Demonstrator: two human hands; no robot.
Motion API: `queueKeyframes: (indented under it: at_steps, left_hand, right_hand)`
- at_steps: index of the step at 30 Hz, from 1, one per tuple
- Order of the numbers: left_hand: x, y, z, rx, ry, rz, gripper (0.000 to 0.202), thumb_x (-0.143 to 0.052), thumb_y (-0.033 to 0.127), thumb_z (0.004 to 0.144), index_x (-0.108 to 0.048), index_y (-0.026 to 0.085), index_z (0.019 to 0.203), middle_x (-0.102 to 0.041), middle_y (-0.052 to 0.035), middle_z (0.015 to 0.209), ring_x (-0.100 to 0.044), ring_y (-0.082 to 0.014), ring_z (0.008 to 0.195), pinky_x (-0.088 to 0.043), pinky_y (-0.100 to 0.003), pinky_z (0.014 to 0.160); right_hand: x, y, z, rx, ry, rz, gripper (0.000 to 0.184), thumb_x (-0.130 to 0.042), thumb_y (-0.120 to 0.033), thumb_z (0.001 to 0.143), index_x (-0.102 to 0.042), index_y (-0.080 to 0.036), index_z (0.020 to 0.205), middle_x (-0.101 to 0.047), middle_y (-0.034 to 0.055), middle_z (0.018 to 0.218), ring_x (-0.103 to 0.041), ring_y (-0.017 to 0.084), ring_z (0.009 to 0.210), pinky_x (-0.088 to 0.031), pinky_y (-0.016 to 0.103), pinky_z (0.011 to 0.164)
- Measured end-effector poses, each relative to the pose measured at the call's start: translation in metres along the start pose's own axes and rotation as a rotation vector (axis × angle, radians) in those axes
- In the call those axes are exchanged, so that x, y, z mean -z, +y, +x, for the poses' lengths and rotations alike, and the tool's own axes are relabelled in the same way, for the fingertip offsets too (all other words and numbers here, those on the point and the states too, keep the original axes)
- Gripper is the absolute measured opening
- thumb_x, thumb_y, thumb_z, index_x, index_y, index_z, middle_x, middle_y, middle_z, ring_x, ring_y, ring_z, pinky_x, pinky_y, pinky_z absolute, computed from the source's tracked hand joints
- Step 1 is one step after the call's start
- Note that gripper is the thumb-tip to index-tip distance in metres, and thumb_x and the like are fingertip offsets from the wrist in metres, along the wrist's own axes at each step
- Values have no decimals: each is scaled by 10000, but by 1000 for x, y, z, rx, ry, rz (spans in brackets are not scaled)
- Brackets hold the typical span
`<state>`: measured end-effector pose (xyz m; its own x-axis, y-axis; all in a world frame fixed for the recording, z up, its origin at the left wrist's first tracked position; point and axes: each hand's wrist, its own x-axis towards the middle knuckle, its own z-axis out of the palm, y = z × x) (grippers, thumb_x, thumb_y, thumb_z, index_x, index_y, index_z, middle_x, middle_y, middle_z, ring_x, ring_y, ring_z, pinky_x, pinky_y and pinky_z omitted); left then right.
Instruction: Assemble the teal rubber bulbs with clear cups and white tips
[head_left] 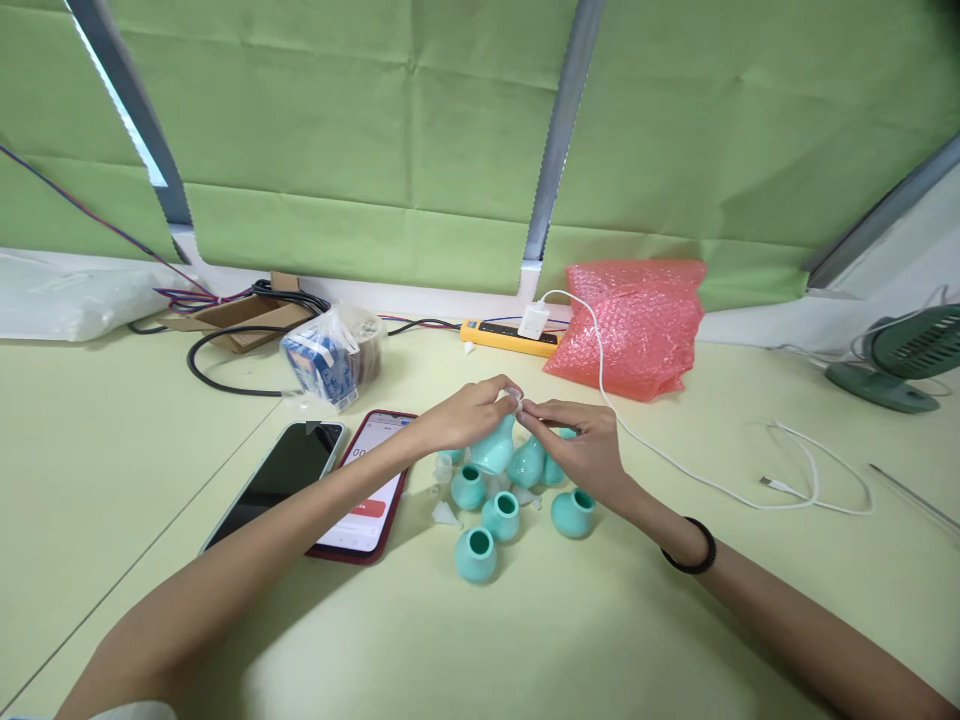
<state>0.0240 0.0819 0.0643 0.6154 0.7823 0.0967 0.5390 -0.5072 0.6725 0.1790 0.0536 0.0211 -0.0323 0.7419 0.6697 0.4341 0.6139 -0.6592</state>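
At the far left of the table (360,650), a clear plastic bag (71,297) is cut off by the frame edge. Next come an open cardboard box (247,325), partly covered by dark cables, and a blue package (322,362), its print blurred by clear wrapping. Two phones lie side by side: a dark-screened one (277,480) and a red-cased one (384,490), the left forearm covering part of each.

White scraps (446,514) lie beside the teal pots (479,555), which stand mid-table, some hidden behind the hands. The left hand (480,412) has its fingers pinched on a small clear piece (514,393), mostly masked by fingertips. A larger teal vessel (493,452) sits directly below; whether it joins that piece is unclear. The right hand (586,440) meets the left there, thumb and forefinger closed on the same piece.

Behind are a yellow power strip (510,340), its end hidden by pink bubble wrap (626,330). Rightward, a white cable (690,472) loops; a green fan (911,345) and a thin rod (911,492) run out of frame.
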Motion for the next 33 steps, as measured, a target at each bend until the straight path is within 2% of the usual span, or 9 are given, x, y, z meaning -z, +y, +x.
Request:
queueKeyframes:
  at_steps: [6,11,18,24,33]
  left_hand:
    - [-4,-6,1,18,-8,26,291,-278,318,842,-471,175,1006,-571,-48,995,-509,-193,910,-372,-324,821]
    - [-5,-8,1,27,-26,57,291,-259,330,847,-445,169,1002,-572,-53,923,-523,-194,831,-390,-318,750]
    - [-5,-7,1,23,-50,94,288,-243,310,852,-435,157,1000,-558,-44,777,-528,-193,743,-388,-295,674]
    - [-5,-5,-1,18,-27,116,298,-236,315,854,-414,167,1041,-547,-38,749,-524,-192,714,-382,-289,660]
    - [-4,3,-6,6,-60,132,305,-267,322,847,-388,174,1085,-510,8,582,-475,-163,513,-354,-255,532]
  right_hand:
    - [-4,5,-3,-198,-2,93,130,-646,-258,643,-690,-188,742,-696,35,741,-653,210,650,-563,339,597]
    - [-5,5,-1,-297,-25,166,153,-651,-253,632,-686,-168,754,-696,42,741,-652,198,639,-562,321,597]
    - [-6,9,1,-336,-75,229,124,-662,-241,614,-677,-176,718,-685,23,696,-639,179,634,-550,308,605]
    - [-6,7,0,-350,-52,242,130,-658,-253,615,-673,-170,715,-683,36,717,-636,178,647,-543,312,628]
    - [-6,6,3,-390,-52,299,159,-637,-304,643,-650,-155,698,-654,23,624,-615,151,568,-532,291,589]
